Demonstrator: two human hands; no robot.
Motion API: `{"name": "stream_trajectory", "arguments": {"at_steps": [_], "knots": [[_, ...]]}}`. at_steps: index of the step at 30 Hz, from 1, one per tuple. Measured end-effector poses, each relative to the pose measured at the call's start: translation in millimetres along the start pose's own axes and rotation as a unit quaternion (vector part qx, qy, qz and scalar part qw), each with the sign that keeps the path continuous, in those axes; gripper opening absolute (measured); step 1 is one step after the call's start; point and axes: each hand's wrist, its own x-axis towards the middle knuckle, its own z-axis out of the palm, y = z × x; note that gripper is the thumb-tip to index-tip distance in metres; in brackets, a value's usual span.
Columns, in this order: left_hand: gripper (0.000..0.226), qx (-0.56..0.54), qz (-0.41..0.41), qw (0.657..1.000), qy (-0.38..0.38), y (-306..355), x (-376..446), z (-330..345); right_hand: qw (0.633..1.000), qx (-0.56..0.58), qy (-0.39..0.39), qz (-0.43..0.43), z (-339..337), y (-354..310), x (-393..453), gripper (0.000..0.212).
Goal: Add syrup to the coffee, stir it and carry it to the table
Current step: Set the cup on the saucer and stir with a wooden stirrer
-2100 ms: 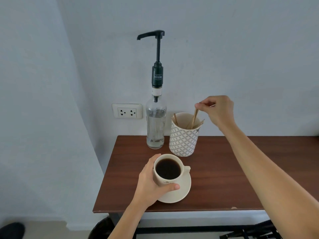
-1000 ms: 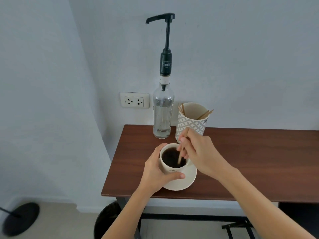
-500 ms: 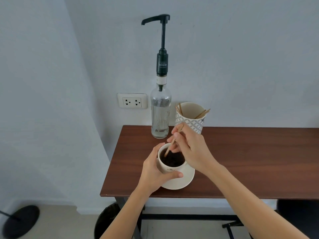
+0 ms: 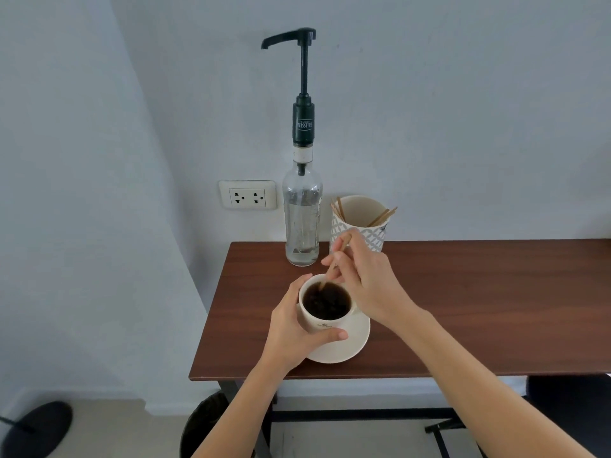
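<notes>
While the left hand (image 4: 294, 328) grips the cup (image 4: 325, 317), the right hand (image 4: 367, 279) pinches a tilted stir stick (image 4: 332, 267) dipped in coffee.

The cream cup (image 4: 325, 320) holds near-black coffee (image 4: 326, 301) and stands on a cream saucer (image 4: 355, 342), both on the dark reddish-brown wood-grain table (image 4: 479, 309). Behind the cup, the clear glass syrup bottle (image 4: 302, 223) carries a black pump (image 4: 303, 94) with white lettering. Right of the bottle, a white holder (image 4: 373, 234) bears a grey diamond lattice and keeps light brown sticks (image 4: 382, 217). Left of the bottle, the socket (image 4: 247, 195) is white on a pale grey-blue wall (image 4: 463, 127)
</notes>
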Motion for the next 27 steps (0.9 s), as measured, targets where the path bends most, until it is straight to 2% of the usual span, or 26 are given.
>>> {"name": "stream_trajectory", "arguments": {"at_steps": [5, 10, 15, 18, 23, 27], "knots": [[0.094, -0.003, -0.001, 1.0, 0.006, 0.3, -0.9, 0.1, 0.996, -0.092, -0.017, -0.01, -13.9, 5.7, -8.0, 0.013], [0.093, -0.016, 0.003, 1.0, -0.005, 0.1, -0.4, -0.3, 0.999, 0.0, -0.02, -0.025, 6.1, -3.7, -13.0, 0.021], [0.091, -0.011, -0.004, 1.0, -0.001, 0.0, -0.6, -0.2, 0.998, -0.059, 0.011, -0.028, 0.3, 4.1, -0.5, 0.019], [0.09, -0.007, -0.004, 1.0, 0.003, 0.8, -1.5, -0.3, 0.995, -0.095, -0.004, -0.016, -9.3, 4.9, -6.4, 0.02], [0.093, -0.018, 0.005, 1.0, -0.005, -0.5, -0.7, -0.1, 1.0, 0.022, 0.003, 0.001, 9.4, -0.6, -11.4, 0.018], [0.091, -0.013, 0.001, 1.0, -0.001, -0.5, -1.0, 0.1, 0.999, -0.013, 0.031, -0.004, 7.7, 6.9, -3.7, 0.02]]}}
